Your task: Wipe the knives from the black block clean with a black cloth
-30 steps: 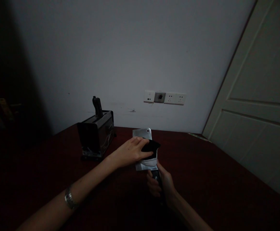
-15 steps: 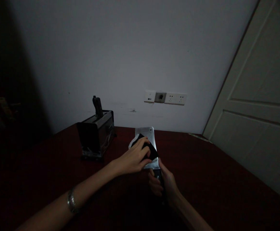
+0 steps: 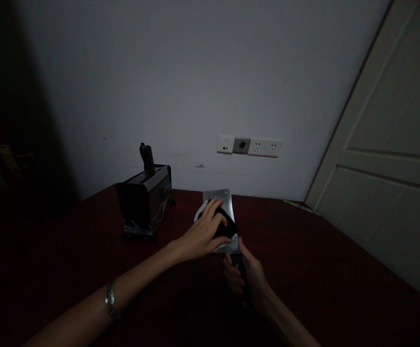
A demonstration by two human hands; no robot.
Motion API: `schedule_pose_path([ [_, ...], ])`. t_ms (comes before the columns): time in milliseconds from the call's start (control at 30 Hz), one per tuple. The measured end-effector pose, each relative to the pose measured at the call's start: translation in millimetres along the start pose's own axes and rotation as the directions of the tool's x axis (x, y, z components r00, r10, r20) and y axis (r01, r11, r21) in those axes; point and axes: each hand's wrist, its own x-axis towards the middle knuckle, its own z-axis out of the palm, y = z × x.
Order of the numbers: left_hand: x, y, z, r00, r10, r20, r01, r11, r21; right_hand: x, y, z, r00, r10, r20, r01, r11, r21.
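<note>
A steel cleaver (image 3: 224, 202) points away from me over the dark red table (image 3: 321, 270). My right hand (image 3: 248, 277) is closed round its dark handle. My left hand (image 3: 204, 231) presses a black-and-white cloth (image 3: 226, 227) flat against the blade, fingers curled over it. A metal watch sits on my left wrist.
A dark knife block (image 3: 143, 202) with one black handle sticking up stands at the left rear of the table. A wall socket strip (image 3: 248, 146) is on the grey wall behind. A pale door (image 3: 394, 159) fills the right side.
My left hand has slid the cloth along the blade, away from me and toward its left edge. The right hand keeps the handle nearly still.
</note>
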Motion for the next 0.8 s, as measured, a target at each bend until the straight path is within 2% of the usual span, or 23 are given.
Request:
schedule_pose_path([
  [267, -2.5, 12.9, 2.6, 0.998, 0.045, 0.045, -0.045, 0.999, -0.003, 1.1, 3.6, -3.1, 0.997, 0.056, -0.056, -0.058, 0.998, -0.031],
  [467, 0.8, 7.7, -3.4, 1.0, 0.011, -0.02, -0.011, 1.0, 0.012, 0.0, 4.0, 2.3, 0.998, 0.016, -0.054, -0.018, 0.999, -0.039],
  [600, 0.5, 7.2, -4.0, 0.999, 0.04, 0.013, -0.041, 0.999, 0.01, -0.3, 4.4, 5.6, 0.998, 0.019, -0.056, -0.022, 0.998, -0.052],
  [667, 1.2, 4.3, -3.7, 0.999, 0.042, -0.013, -0.042, 0.999, 0.015, -0.3, 4.4, 7.3, 0.998, 0.019, -0.067, -0.023, 0.998, -0.061],
  [800, 5.4, -13.6, -6.3, 0.989, -0.015, -0.15, 0.021, 0.999, 0.039, -0.1, 5.4, 11.2, 0.991, 0.02, -0.129, -0.032, 0.995, -0.092],
])
